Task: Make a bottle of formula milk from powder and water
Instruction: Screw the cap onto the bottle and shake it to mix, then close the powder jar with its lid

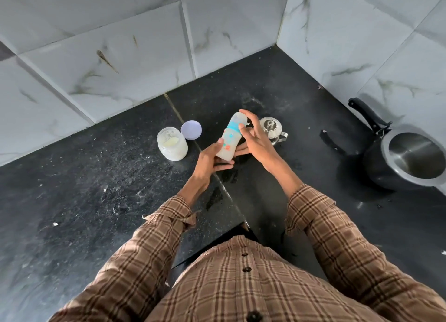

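A baby bottle (228, 140) with a blue collar and a clear cap holds white milk and tilts away from me above the black counter. My left hand (209, 161) grips its lower body from the left and underneath. My right hand (253, 138) curls its fingers round the collar and cap on the right side. A clear jar of white powder (171, 143) stands open to the left of the bottle, and its pale purple lid (191, 129) lies just behind it.
A small steel pot with a lid (272, 128) sits right behind my right hand. At the right stands a dark pressure cooker (405, 160), open, with a long black handle. White tiled walls (120, 56) close the counter (84, 189) at the back and right.
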